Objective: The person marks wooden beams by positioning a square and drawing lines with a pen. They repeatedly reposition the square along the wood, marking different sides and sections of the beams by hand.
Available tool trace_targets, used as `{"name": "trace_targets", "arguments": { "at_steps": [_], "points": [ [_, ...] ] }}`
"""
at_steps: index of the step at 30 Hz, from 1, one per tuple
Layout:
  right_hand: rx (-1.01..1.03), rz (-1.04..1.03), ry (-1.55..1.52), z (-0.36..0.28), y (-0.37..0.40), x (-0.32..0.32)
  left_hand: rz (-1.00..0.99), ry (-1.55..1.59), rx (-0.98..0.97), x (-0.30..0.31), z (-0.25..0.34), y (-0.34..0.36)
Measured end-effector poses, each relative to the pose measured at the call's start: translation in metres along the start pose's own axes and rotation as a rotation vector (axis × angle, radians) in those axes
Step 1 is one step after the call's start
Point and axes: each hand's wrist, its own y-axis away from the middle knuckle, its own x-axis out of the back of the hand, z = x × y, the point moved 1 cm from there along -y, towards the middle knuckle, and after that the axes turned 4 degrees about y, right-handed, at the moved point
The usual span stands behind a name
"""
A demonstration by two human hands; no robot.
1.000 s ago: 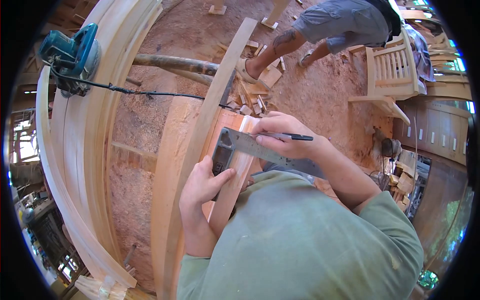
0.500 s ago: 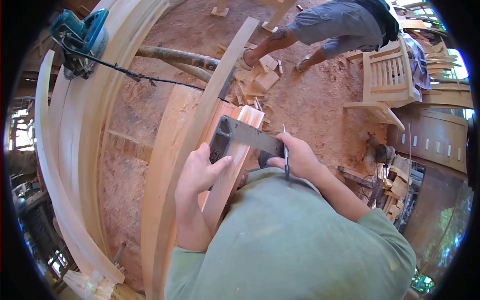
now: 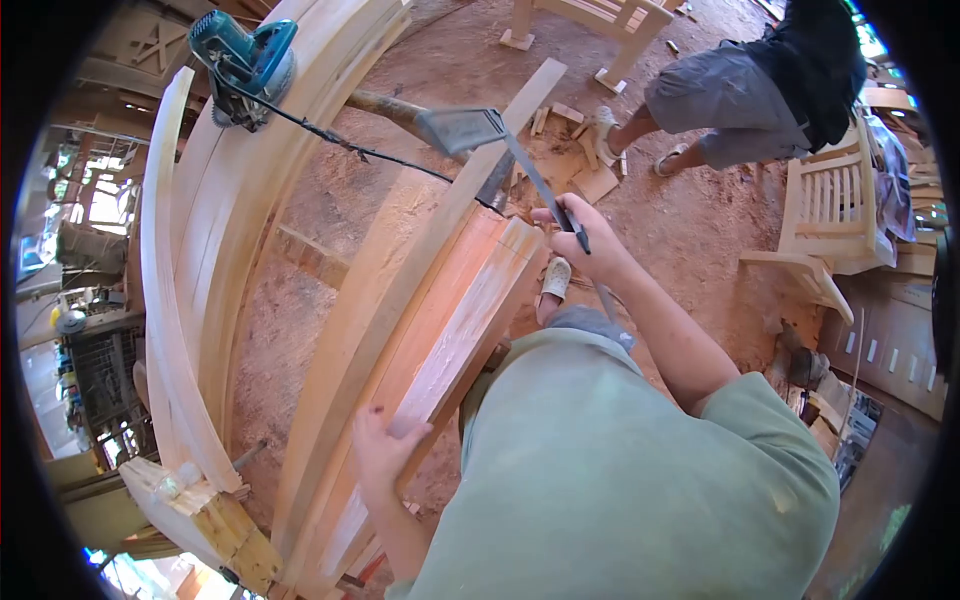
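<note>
My right hand grips a try square by its metal blade. The square's thick grey stock points up and away to the left, above the boards. A dark pen shows between the fingers of the same hand. My left hand, thumb apart from the fingers and holding nothing, lies on or just over a wooden beam with a whitish streaked face. Pencil-like lines cross the beam near its far end. A long pale board lies along the beam's left side.
A teal circular saw rests on curved planks at the left, its black cord running to the boards. Another person stands beyond the beam near wood offcuts. A wooden chair stands at the right.
The square has been lifted off the beam and swung up and away in my right hand. My left hand has let go of the stock and moved back along the beam.
</note>
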Motion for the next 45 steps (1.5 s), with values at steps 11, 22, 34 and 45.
{"name": "trace_targets", "arguments": {
  "at_steps": [11,22,34,45],
  "points": [
    [-0.202,-0.394,-0.397,0.000,-0.022,0.003,0.310,-0.268,-0.107,-0.037,-0.049,0.050],
    [-0.062,-0.168,0.043,-0.016,-0.017,0.008,0.041,-0.356,-0.127,-0.007,-0.028,0.035],
    [-0.199,-0.064,0.332,-0.039,-0.030,-0.015,-0.484,0.100,0.105,0.008,-0.048,0.012],
    [-0.126,0.011,0.343,-0.049,-0.019,-0.016,0.011,0.511,-0.150,0.007,0.069,-0.126]
  ]
}}
